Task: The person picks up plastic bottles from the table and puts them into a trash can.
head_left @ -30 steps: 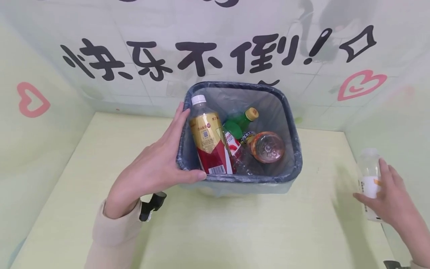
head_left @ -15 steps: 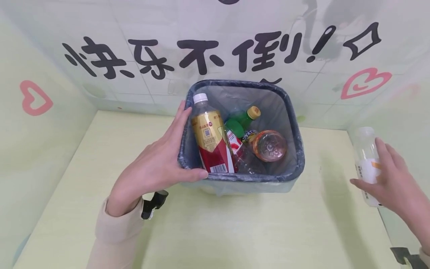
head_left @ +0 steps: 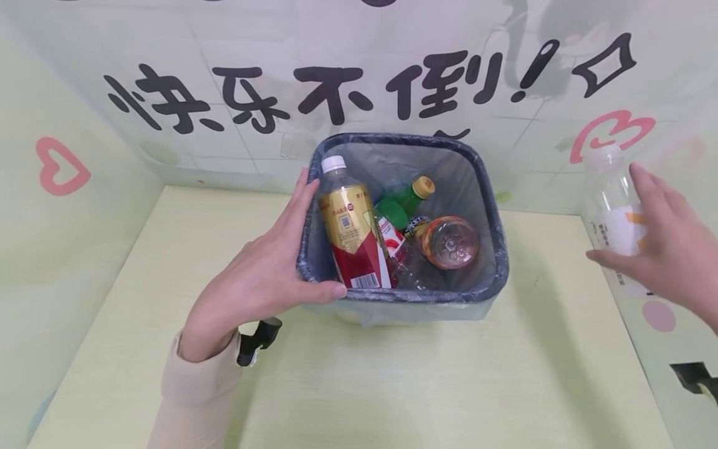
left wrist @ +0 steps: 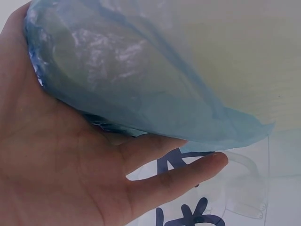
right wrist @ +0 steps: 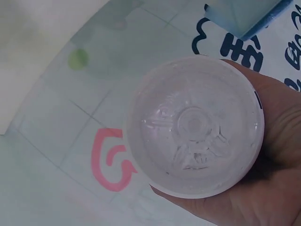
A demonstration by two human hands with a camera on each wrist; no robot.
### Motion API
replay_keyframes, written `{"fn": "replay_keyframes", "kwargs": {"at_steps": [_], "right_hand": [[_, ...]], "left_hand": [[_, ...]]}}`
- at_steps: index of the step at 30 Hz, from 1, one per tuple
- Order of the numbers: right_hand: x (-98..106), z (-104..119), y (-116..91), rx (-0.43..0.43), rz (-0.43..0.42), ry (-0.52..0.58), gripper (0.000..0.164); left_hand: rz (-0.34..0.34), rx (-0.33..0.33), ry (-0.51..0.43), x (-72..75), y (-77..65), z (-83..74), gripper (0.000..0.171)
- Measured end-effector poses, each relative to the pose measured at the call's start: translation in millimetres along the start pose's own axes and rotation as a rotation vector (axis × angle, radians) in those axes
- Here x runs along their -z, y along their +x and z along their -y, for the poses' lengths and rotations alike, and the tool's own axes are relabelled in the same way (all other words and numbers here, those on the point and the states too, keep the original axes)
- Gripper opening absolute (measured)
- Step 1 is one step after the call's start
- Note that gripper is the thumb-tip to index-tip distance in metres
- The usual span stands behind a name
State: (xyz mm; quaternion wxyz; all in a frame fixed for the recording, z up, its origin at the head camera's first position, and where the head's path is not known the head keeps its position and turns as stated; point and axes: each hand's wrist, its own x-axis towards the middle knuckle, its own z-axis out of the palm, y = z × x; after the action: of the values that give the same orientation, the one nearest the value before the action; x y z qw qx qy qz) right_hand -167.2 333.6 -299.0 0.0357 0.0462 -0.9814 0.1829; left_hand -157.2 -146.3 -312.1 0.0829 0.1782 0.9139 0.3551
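Note:
In the head view my right hand (head_left: 673, 240) grips a clear plastic bottle (head_left: 617, 234) with a white label, raised at the right side. The right wrist view looks straight at the bottle's round base (right wrist: 195, 125), with fingers and thumb about its side. My left hand (head_left: 255, 268) rests against the left side of a lined trash bin (head_left: 490, 249), its thumb along the front rim. Its straight fingers lie along the blue plastic liner (left wrist: 141, 89) in the left wrist view. Inside the bin lie a gold-and-red labelled bottle (head_left: 350, 231), a green bottle (head_left: 406, 196) and an orange-tinted bottle (head_left: 451, 242).
The bin stands on a pale yellow tabletop (head_left: 426, 386), close to the back wall (head_left: 247, 37) with large black characters. A left wall (head_left: 39, 249) and a right wall (head_left: 690, 187) close in the sides. Dark wrist mounts (head_left: 259, 340) show at the cuffs.
My right hand has lifted the bottle upward and toward the back wall at the right. The left hand and the bin have stayed in place.

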Motion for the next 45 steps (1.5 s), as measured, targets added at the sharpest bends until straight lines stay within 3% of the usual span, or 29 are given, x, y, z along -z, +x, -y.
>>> {"fn": "replay_keyframes", "kwargs": {"at_steps": [11, 20, 25, 31, 38, 45], "right_hand": [[11, 17, 9, 0.024, -0.022, 0.014, 0.125], [21, 39, 20, 0.148, -0.060, 0.007, 0.126], [27, 64, 31, 0.209, -0.019, -0.082, 0.123], [30, 83, 39, 0.215, 0.083, -0.147, 0.123], [30, 96, 40, 0.226, 0.112, -0.132, 0.123], [31, 124, 40, 0.243, 0.137, -0.138, 0.121]], "left_hand": [[-0.001, -0.005, -0.018, -0.5, 0.3, 0.5, 0.132], [0.002, 0.013, -0.031, 0.7, 0.7, 1.3, 0.133], [0.005, 0.013, -0.029, 0.7, 0.9, 1.0, 0.133], [0.003, 0.008, -0.024, 0.4, 0.4, 1.0, 0.134], [0.003, -0.001, -0.012, -0.3, 0.6, 0.6, 0.132], [0.004, 0.008, 0.002, 0.1, 0.2, 0.4, 0.132]]}}
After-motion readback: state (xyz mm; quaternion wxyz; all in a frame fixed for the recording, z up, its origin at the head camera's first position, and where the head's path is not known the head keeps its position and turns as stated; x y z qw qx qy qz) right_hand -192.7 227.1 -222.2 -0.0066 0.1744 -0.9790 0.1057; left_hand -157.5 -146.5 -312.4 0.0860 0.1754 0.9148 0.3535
